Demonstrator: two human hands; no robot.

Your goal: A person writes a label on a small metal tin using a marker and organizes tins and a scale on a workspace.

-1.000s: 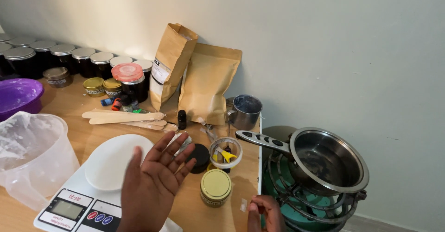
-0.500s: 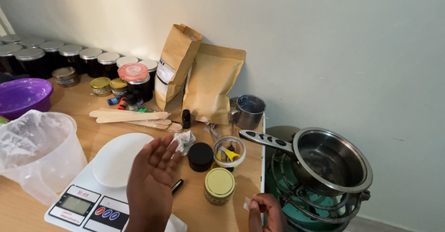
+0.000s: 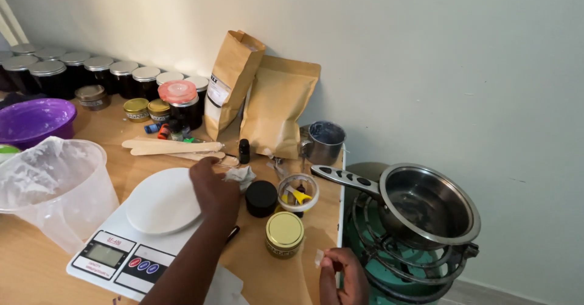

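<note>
My left hand [image 3: 214,186] reaches forward over the right edge of the white kitchen scale [image 3: 155,220], its back turned up and its fingers near the wooden stirring sticks [image 3: 173,147] and a crumpled bit of paper [image 3: 242,175]. It holds nothing that I can see. My right hand [image 3: 344,274] is low at the table's front right edge, pinching a small clear sticker [image 3: 319,257] between its fingertips. A gold-lidded jar [image 3: 284,234] stands just left of that hand, with a black lid [image 3: 261,198] and a clear round container [image 3: 297,192] behind it.
A plastic jug [image 3: 58,189] and purple bowl [image 3: 36,120] stand at left. Dark jars with silver lids [image 3: 91,73] line the wall, beside two brown paper bags [image 3: 258,98]. A metal cup [image 3: 323,142] sits behind; a steel saucepan [image 3: 426,204] rests on a burner at right.
My left hand turned from palm-up and open to palm-down and moved forward toward the sticks and crumpled paper. My right hand stayed at the table edge with the sticker.
</note>
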